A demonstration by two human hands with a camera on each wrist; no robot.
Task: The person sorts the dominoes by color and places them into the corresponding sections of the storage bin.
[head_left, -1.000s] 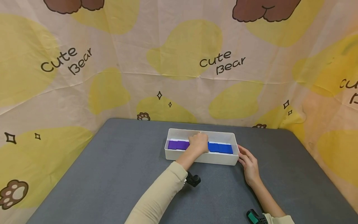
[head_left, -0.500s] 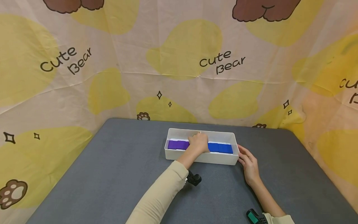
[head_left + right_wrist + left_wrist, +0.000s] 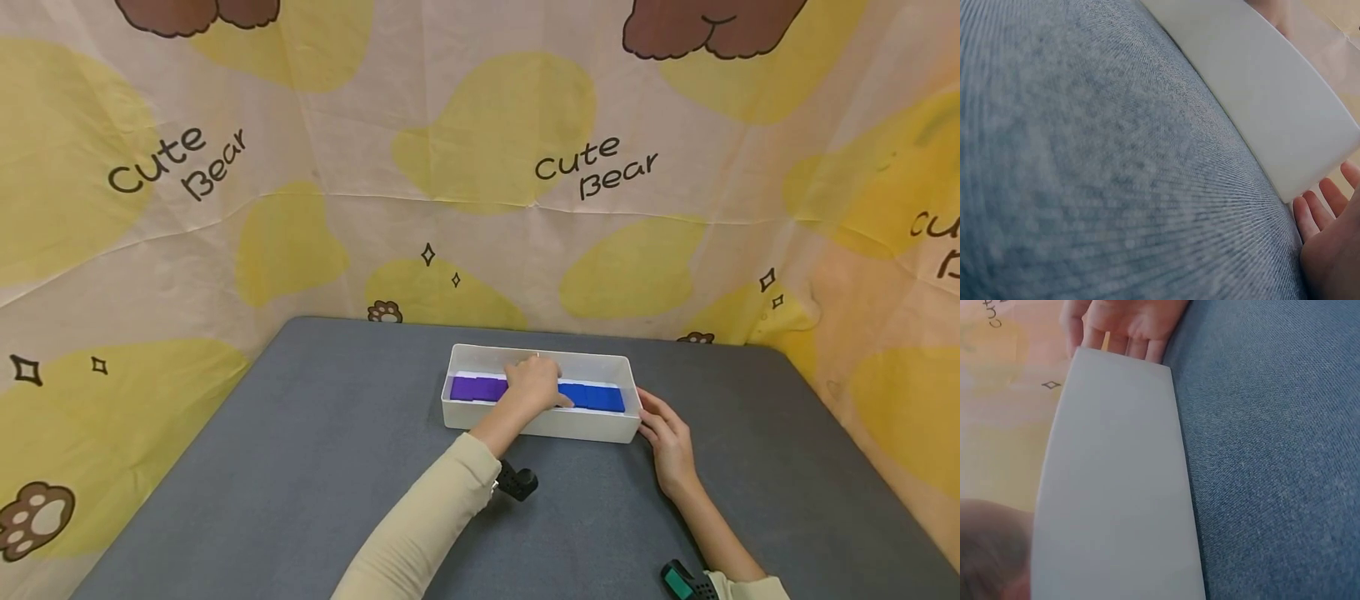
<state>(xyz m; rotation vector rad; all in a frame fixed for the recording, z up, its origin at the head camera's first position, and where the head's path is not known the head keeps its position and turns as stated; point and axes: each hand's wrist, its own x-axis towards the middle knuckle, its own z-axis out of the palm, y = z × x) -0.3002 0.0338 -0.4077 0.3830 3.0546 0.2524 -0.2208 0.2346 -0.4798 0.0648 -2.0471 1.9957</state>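
Note:
A long white open box stands on the table, with a row of flat pieces inside, purple at the left and blue at the right. My left hand reaches over the front wall into the middle of the row. Its thumb spreads to the right over the blue pieces; the other fingers are mostly hidden, and whether they hold a piece does not show. At the box's right end, my right hand touches the outer wall with extended fingers.
The grey-blue table spreads out around the box. Behind it hangs a patterned cloth with bear and paw prints. Black wrist devices sit on the left wrist and the right wrist.
My left thumb has moved outward to the right over the blue pieces, while the hand stays in the same spot. Box and right hand have not visibly moved.

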